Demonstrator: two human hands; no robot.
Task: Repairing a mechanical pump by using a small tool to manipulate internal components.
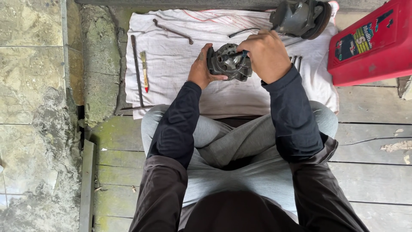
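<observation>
Held up off the white cloth (240,94), in front of the crossed legs: a grey cast-metal housing (228,62), ribbed and round, some engine or compressor part, turned open face up toward the eyes so the inside can be reached. Cradling it from the side, the left hand (201,68), thumb wrapping the lower edge and fingers closing round the far wall, steadying the casting against twisting. Bearing down on its top right, the right hand (266,53), curled shut around a small blue-handled tool (244,53), only a sliver of handle showing; the working tip lost among the ribs, so its kind not to be told.

Lying spread beneath, the cloth, keeping small parts off the weathered floor planks (369,141) and easy to find. Resting at its top right corner, well apart from the hands, a second, larger grey casting (300,17) with a round disc end. Waiting along the left side, set out in reach: a long thin metal rod (136,68), just beside it a small red-tipped brush (144,71), and above them a bent wrench (174,31). Peeking out by the right wrist, two thin pins (297,61). Standing to the far right off the cloth, a red plastic oil container (373,43). Flanking the left, a mossy, crumbling concrete edge (98,77).
</observation>
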